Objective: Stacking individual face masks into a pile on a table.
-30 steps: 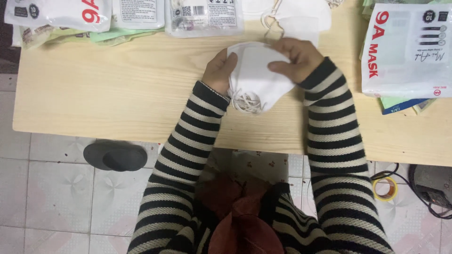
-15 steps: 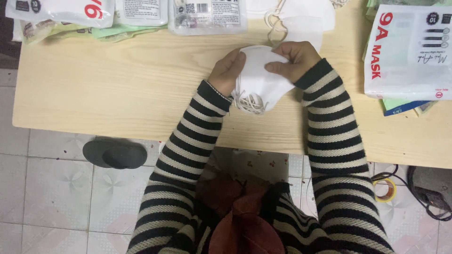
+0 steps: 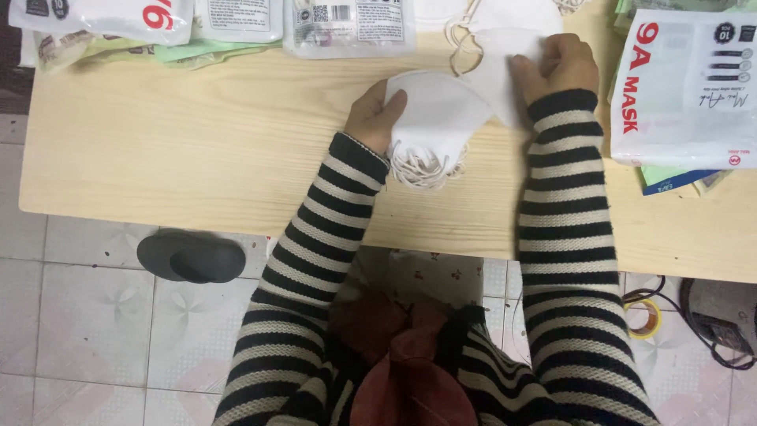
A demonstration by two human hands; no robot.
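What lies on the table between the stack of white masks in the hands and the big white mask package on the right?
In the head view, the right hand and its striped sleeve lie between the stack of white masks and the mask package; beyond the sleeve is bare wooden table.

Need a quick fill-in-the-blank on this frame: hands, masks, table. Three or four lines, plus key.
1. The left hand holds a stack of folded white fabric face masks above a table made of pale ____.
2. The right hand rests on a single white mask lying ____ the stack.
3. The sleeves bear black and cream ____.
4. A dark slipper lies on the tiled ____.

Missing words: wood; beside; stripes; floor
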